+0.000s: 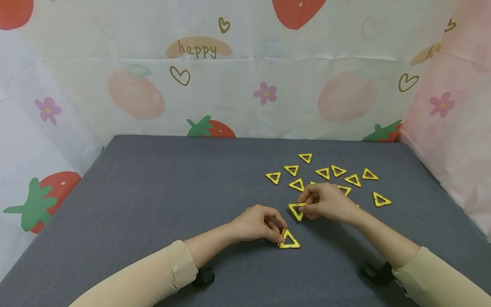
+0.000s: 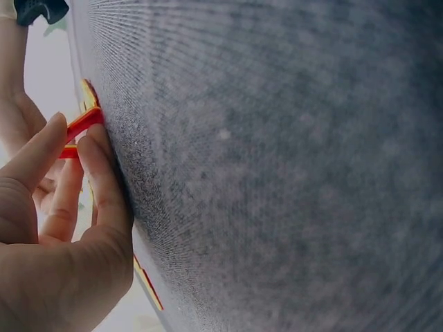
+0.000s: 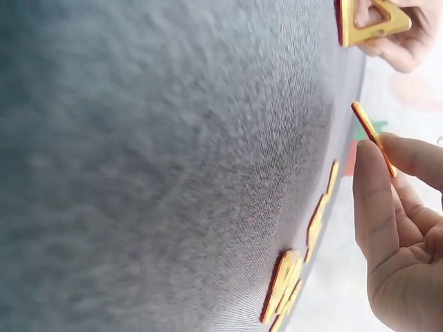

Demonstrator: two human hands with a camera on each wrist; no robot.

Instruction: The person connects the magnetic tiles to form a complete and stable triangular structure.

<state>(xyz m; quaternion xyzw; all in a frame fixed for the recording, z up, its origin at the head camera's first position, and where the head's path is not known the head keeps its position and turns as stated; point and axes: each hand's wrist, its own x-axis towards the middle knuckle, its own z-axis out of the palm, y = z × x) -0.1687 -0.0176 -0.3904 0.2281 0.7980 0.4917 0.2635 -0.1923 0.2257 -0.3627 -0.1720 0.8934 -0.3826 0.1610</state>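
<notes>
My left hand (image 1: 255, 224) pinches a yellow triangular frame tile (image 1: 290, 246) by its left side, low over the grey cloth. In the left wrist view, red edges of the tile (image 2: 84, 122) show between thumb and fingers. Up and to the right of it, my right hand (image 1: 327, 204) pinches a second yellow triangle tile (image 1: 293, 211) between thumb and fingers, raised off the cloth. From the right wrist this raised tile (image 3: 374, 137) appears edge-on, and the two held tiles are apart.
Several more yellow triangle tiles (image 1: 273, 178) lie scattered on the dark grey cloth (image 1: 172, 192) at the back right, some partly hidden behind my right hand. A printed curtain (image 1: 230, 98) hangs along the back and both sides.
</notes>
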